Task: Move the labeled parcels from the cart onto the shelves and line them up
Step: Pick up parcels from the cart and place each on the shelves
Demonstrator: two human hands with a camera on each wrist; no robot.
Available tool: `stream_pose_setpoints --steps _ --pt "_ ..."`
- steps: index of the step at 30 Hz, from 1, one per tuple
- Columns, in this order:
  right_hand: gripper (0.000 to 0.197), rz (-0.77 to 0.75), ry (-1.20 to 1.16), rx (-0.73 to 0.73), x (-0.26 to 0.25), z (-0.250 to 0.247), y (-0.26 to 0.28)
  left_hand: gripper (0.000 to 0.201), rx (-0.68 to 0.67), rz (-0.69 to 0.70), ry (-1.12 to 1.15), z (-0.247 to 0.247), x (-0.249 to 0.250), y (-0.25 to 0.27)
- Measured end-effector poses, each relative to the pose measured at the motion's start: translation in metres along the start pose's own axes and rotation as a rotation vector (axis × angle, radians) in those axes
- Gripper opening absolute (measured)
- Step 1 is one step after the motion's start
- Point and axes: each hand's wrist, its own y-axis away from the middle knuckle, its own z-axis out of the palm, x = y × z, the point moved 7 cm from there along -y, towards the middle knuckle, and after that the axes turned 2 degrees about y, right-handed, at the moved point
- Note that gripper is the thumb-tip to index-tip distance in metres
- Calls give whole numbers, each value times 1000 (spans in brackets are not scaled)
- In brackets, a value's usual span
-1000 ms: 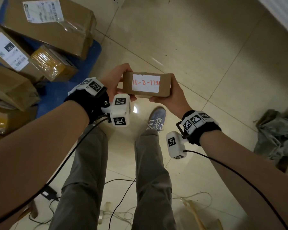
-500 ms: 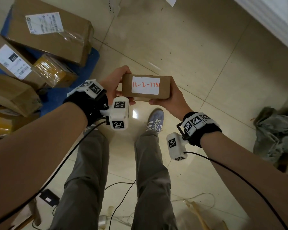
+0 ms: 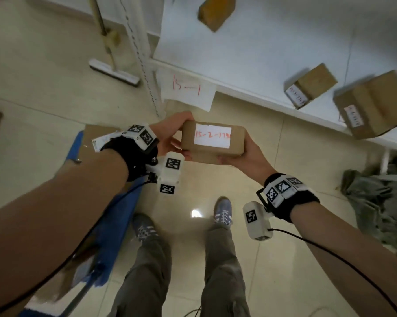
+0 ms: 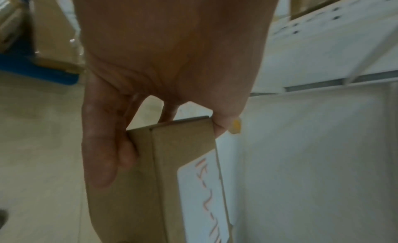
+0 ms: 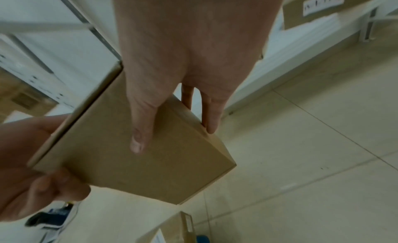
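The big white shelf (image 3: pixel 273 53) is the biggest thing here, and it fills the top right of the head view. A paper sign (image 3: pixel 188 90) with red writing hangs from the shelf's front edge, near its left corner. On the shelf sit three brown boxes: a large box (image 3: pixel 373 104) at the right end by the front edge, a medium box (image 3: pixel 311 84) just left of it, and a small box (image 3: pixel 215 12) farther back on the shelf. The two front boxes have white labels facing the edge. Left of the shelf, a mop (image 3: pixel 114 69) stands on the tiled floor. Below the shelf's right end, a heap of grey cloth (image 3: pixel 376 202) lies on the floor. The blue cart (image 3: pixel 115 216) is down on the left, well apart from the shelf, and it looks blurry. The parcel (image 3: pixel 212 143) is up in the air in front of the shelf, just below the paper sign, not touching the shelf. It is a small brown box with a white label and red writing on top. The left hand (image 3: pixel 170 136) grips the parcel's left end, with fingers curled round it. The right hand (image 3: pixel 250 154) grips the right end, thumb on one flat side and fingers on the other.
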Motion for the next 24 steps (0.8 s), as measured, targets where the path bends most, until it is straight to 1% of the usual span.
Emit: stream_pose_setpoints --steps 3,8,14,19,24 --pt "69 -56 21 34 -57 -18 11 37 -10 65 -65 1 49 42" --pt "71 -148 26 105 -149 -52 38 32 -39 146 -119 10 117 120" --pt "74 -253 141 236 -230 -82 83 36 -70 192 -242 17 171 198" --pt "79 -370 142 368 -301 -110 132 24 -116 297 -316 33 227 274" --pt "81 -484 163 479 -366 -148 174 24 -139 379 -373 59 279 335"
